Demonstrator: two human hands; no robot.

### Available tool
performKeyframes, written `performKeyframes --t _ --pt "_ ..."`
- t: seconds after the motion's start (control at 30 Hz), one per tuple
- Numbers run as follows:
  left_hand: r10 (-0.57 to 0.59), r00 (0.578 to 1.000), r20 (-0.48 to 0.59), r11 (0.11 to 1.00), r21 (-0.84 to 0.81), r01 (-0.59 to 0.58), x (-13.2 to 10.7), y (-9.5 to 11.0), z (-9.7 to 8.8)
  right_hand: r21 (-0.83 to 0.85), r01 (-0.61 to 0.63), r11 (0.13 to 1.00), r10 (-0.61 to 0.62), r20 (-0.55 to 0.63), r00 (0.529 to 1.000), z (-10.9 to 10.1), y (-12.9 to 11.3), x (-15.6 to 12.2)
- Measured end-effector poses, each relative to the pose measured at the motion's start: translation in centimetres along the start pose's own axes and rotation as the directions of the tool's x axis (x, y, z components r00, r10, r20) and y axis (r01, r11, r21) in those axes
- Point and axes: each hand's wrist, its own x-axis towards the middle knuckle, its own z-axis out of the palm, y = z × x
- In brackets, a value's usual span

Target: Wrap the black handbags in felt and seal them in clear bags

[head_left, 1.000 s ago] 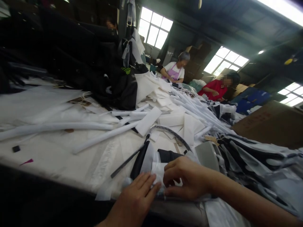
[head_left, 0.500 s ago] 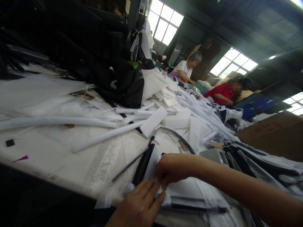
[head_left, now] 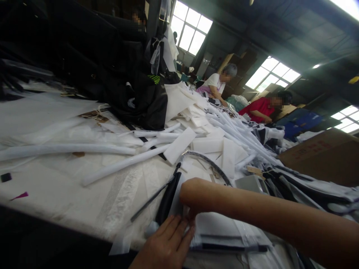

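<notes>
Below the middle lies a flat, bag-like item with a white sheet over it and black edges, one a thick black roll. An arched dark handle in clear wrap rises from its far side. My left hand lies flat on the near left part, fingers stretched out side by side. Just beyond its fingertips, my right hand is bent down with its fingers curled in. The wrist and back of the hand hide the fingertips and whatever they grip. A thin dark strap lies to the left.
White foam tubes and flat white pieces cover the table beyond. A heap of black fabric stands at the left. Cardboard box at right. Two people work farther back; another person is partly visible behind the black heap.
My right hand has turned and shifted slightly left and nearer, so its fingers are now more hidden. The left hand stays flat in nearly the same place. The view has shifted slightly.
</notes>
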Motion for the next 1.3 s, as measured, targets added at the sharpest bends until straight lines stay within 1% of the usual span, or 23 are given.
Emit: performKeyframes --t 0.1,0.17,0.27,0.37,0.53,0.7,0.77,0.83,0.9,0.93,1.0,1.07,1.13,1.17,1.23,1.3 --pt "0.036 0.999 -0.035 0.999 0.025 -0.035 -0.1 -0.2 0.5 -0.094 -0.019 0.995 0.02 0.015 1.0 -0.9 0.5 -0.6" --pt "0.058 0.997 -0.046 0.998 0.035 -0.057 -0.3 -0.3 0.8 -0.133 -0.03 0.991 0.03 -0.008 1.0 -1.0 1.1 -0.7" --pt "0.067 0.996 -0.066 0.997 0.042 -0.064 -0.6 -0.5 1.1 -0.144 -0.047 0.988 0.043 -0.029 0.999 -0.7 2.3 -0.3" --pt "0.082 0.993 -0.09 0.996 0.043 -0.078 -0.9 -0.6 1.3 -0.116 -0.064 0.991 0.062 -0.02 0.998 -0.3 3.7 0.3" --pt "0.098 0.993 -0.064 0.994 0.063 -0.094 -0.8 -0.9 1.2 0.038 -0.134 0.99 0.137 -0.105 0.985 -0.2 6.0 0.7" --pt "0.13 0.987 -0.093 0.988 0.098 -0.121 -0.6 -1.2 1.6 0.247 -0.173 0.953 0.202 -0.099 0.974 0.3 8.5 1.0" --pt "0.142 0.984 -0.112 0.986 0.11 -0.129 -0.7 -1.2 1.8 0.338 -0.197 0.92 0.255 -0.134 0.958 0.6 9.6 0.4" --pt "0.145 0.981 -0.127 0.985 0.113 -0.131 -0.9 -1.2 2.0 0.414 -0.215 0.885 0.321 -0.206 0.924 1.0 10.3 -0.8" --pt "0.149 0.98 -0.133 0.984 0.116 -0.134 -1.1 -1.2 2.2 0.478 -0.187 0.858 0.355 -0.29 0.889 1.6 10.0 -2.3" --pt "0.154 0.979 -0.134 0.983 0.12 -0.138 -1.2 -1.2 2.2 0.504 -0.153 0.85 0.349 -0.322 0.88 2.0 9.5 -3.0" --pt "0.159 0.979 -0.129 0.982 0.124 -0.143 -1.2 -1.3 2.2 0.537 -0.064 0.841 0.3 -0.365 0.881 3.0 7.9 -4.0" --pt "0.155 0.979 -0.129 0.983 0.121 -0.14 -1.1 -1.3 2.1 0.519 -0.025 0.855 0.26 -0.385 0.885 3.8 6.1 -4.1" --pt "0.159 0.981 -0.112 0.983 0.114 -0.146 -1.0 -1.4 1.9 0.513 -0.037 0.858 0.26 -0.371 0.891 4.4 5.1 -3.5" --pt "0.16 0.982 -0.098 0.982 0.114 -0.149 -1.0 -1.4 1.9 0.542 -0.045 0.839 0.275 -0.35 0.896 4.6 5.1 -3.0" --pt "0.164 0.985 -0.054 0.981 0.117 -0.157 -1.2 -1.5 1.8 0.646 -0.049 0.762 0.307 -0.294 0.905 4.9 5.8 -1.8" --pt "0.167 0.986 -0.004 0.979 0.115 -0.165 -1.4 -1.6 1.8 0.729 -0.035 0.684 0.323 -0.259 0.91 5.3 7.0 -0.7"
